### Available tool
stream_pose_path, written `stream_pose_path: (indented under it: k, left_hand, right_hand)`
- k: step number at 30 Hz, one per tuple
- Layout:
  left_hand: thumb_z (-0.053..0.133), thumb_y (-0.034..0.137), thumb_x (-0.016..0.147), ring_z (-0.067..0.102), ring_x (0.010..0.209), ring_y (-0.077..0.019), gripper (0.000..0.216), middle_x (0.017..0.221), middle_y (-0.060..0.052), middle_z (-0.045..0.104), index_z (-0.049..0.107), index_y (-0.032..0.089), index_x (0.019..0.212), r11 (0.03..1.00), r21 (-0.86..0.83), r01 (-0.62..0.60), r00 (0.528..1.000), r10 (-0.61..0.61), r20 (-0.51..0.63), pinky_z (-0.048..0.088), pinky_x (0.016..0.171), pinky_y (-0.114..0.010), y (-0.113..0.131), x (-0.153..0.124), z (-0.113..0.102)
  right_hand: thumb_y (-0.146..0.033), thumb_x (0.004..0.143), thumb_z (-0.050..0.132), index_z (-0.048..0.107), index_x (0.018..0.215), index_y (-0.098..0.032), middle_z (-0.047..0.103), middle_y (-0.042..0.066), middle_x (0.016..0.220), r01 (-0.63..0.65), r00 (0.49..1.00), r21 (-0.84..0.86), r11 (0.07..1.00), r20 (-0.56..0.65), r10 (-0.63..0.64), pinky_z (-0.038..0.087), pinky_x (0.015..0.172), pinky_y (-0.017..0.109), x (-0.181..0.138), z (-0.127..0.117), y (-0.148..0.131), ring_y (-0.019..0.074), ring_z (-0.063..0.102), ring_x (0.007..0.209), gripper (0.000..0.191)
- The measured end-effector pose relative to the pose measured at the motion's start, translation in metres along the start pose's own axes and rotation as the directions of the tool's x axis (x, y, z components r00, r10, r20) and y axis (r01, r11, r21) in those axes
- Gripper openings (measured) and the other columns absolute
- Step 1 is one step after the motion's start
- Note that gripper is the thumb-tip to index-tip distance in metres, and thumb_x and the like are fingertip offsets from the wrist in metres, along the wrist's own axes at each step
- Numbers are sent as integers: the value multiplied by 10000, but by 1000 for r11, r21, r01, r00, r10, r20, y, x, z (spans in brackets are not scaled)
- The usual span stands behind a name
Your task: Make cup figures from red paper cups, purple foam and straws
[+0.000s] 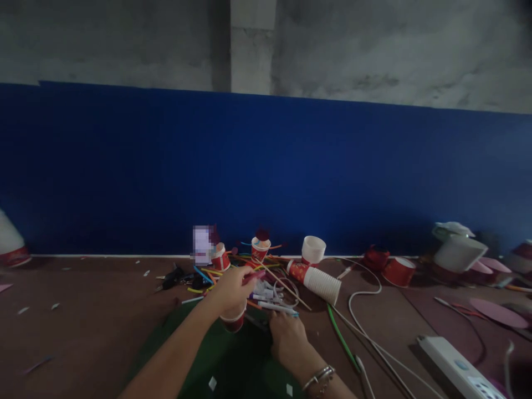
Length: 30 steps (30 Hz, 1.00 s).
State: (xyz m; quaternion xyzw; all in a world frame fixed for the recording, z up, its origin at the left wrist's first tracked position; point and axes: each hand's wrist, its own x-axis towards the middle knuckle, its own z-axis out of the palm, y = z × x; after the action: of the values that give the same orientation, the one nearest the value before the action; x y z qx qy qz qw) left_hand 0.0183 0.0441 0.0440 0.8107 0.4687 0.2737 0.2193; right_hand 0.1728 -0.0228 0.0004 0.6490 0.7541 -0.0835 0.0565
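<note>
My left hand point(231, 289) pinches a small pinkish-red strip point(254, 276) above a heap of craft pieces. Under that hand stands a red and white paper cup point(233, 322), partly covered by the fingers. My right hand point(287, 331) is closed, low beside the cup, around what looks like dark scissors point(258, 322); their handles are mostly hidden. Several white marker pens point(276, 308) lie just beyond my right hand. A dark green sheet point(224, 360) spreads beneath both forearms.
Toward the blue wall panel point(266, 177) stand a paper cup with a decorated top point(260, 250) and a white cup point(313, 249). A stack of cups point(318, 281) lies sideways. White cables point(366, 332) run toward a power strip point(457, 366) at right. Paper scraps dot the brown table point(83, 321).
</note>
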Motion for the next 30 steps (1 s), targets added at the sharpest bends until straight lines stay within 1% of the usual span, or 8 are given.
stream_pose_path:
  k: [3, 5, 9, 14, 16, 21, 27, 30]
  left_hand:
    - [468, 304, 794, 539, 641, -158, 214, 724, -22, 636, 636, 177, 830, 1000, 14, -19, 999, 18, 37, 322, 565, -237, -3, 7, -7]
    - [505, 305, 764, 553, 671, -165, 203, 763, -30, 647, 656, 176, 806, 999, 15, -35, 997, 34, 62, 338, 579, -239, -6, 13, -9]
    - [533, 294, 731, 567, 649, -168, 217, 745, -39, 667, 693, 159, 787, 1000, -24, -17, 991, 20, 134, 358, 581, -251, -14, 24, -9]
    - [575, 253, 676, 592, 711, -182, 201, 783, -35, 680, 684, 161, 818, 997, -71, 7, 991, 2, 130, 397, 619, -253, -20, 29, -2]
    - [581, 249, 668, 590, 716, -184, 198, 778, -38, 676, 679, 158, 814, 997, -72, 7, 992, 3, 129, 402, 615, -251, -20, 30, 0]
    - [566, 246, 688, 585, 713, -171, 193, 793, -41, 674, 683, 159, 813, 996, -92, -17, 988, 31, 148, 415, 629, -247, -12, 32, 0]
    - [562, 183, 665, 586, 716, -166, 171, 826, -45, 670, 693, 158, 772, 993, -100, -58, 982, 74, 172, 416, 638, -244, -7, 36, 1]
    - [561, 169, 658, 581, 709, -168, 178, 824, -47, 668, 698, 159, 772, 994, -93, -64, 982, 79, 170, 410, 630, -247, -8, 37, 2]
  right_hand:
    - [-54, 673, 545, 645, 1066, -116, 670, 194, 1048, 30, 999, 58, 998, 9, -31, 472, 783, 341, -5, -8, 14, 310, 631, 975, 411]
    - [-70, 634, 562, 657, 1048, -157, 686, 145, 1042, 96, 995, 142, 985, -19, -94, 455, 805, 316, -8, -15, 26, 289, 624, 994, 434]
    - [-70, 617, 517, 689, 974, -218, 721, 68, 945, 185, 983, 272, 944, -41, -181, 438, 753, 263, -14, -26, 52, 222, 651, 888, 423]
    - [-174, 594, 571, 718, 894, -245, 725, 42, 849, 183, 981, 242, 953, 12, -192, 417, 661, 275, -22, -43, 81, 226, 635, 775, 341]
    - [-161, 630, 524, 714, 891, -245, 719, 26, 805, 205, 978, 277, 939, -30, -205, 396, 602, 253, -23, -52, 89, 190, 619, 707, 335]
    - [-143, 650, 516, 691, 993, -214, 720, 53, 876, 172, 974, 259, 951, -190, -124, 408, 658, 259, -12, -62, 87, 203, 625, 773, 391]
    - [-141, 654, 503, 673, 1065, -229, 707, 60, 1013, 272, 945, 215, 938, -246, -218, 436, 751, 281, 0, -62, 79, 225, 631, 895, 454]
    - [-133, 656, 490, 677, 1067, -239, 710, 52, 1027, 311, 931, 208, 927, -261, -254, 441, 770, 285, 2, -64, 79, 227, 635, 912, 463]
